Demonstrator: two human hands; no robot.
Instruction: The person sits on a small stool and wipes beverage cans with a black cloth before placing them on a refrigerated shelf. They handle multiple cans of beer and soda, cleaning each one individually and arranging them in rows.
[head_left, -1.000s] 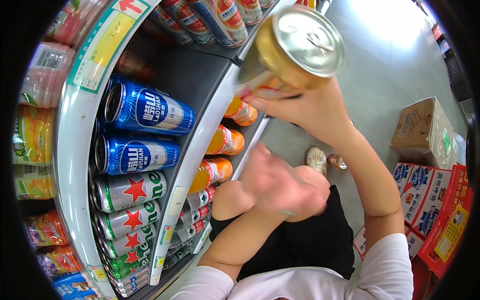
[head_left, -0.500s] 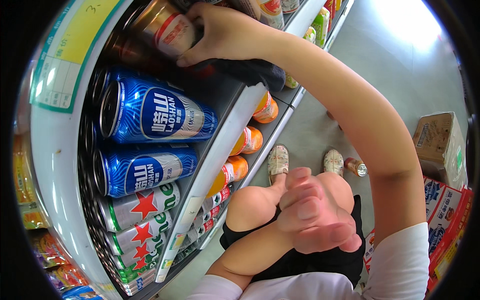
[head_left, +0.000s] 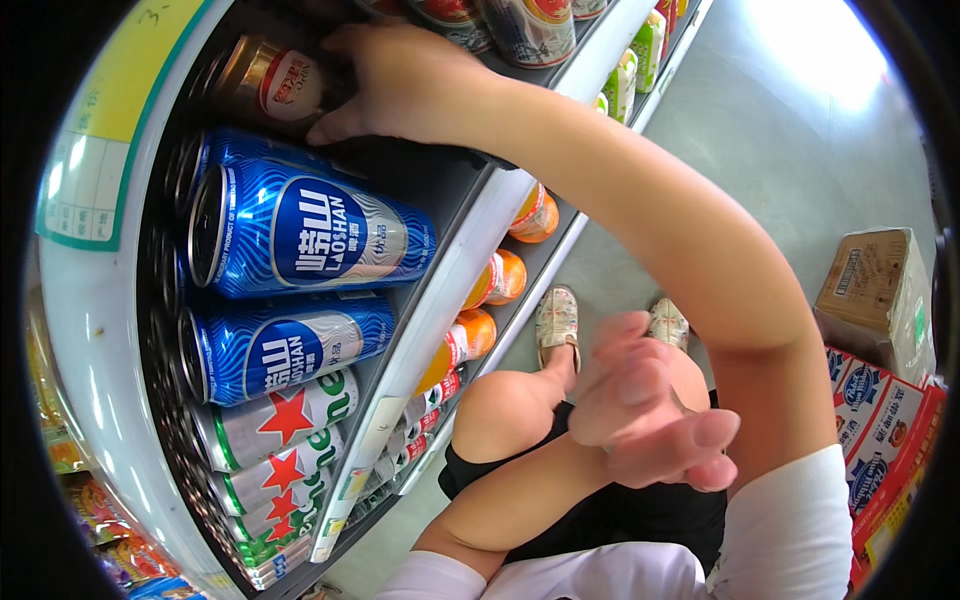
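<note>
My right hand [head_left: 405, 85] reaches into the upper part of the shelf at the top left. Its thumb and fingers curve around the near end of a gold-brown beer can [head_left: 285, 85], which lies on its side in shadow; the fingertips are blurred. Below that wrist, a strip of dark cloth [head_left: 430, 155] shows on the shelf. Blue beer cans [head_left: 310, 230] lie just beneath. My left hand [head_left: 650, 405] hangs over my knees, fingers loosely bent and apart, smeared by motion, with nothing in it.
Green-and-silver cans [head_left: 285, 415] lie lower on this shelf, above orange-capped bottles [head_left: 500, 275] on another level. A pale shelf edge [head_left: 440, 310] runs along the front. Cartons, one brown [head_left: 865, 280] and one red-and-white [head_left: 875, 420], stand on the floor at right.
My right hand has moved left and deeper into the shelf, along with the gold-brown can. My left hand has shifted slightly and its fingers have spread. Less of the dark cloth shows.
</note>
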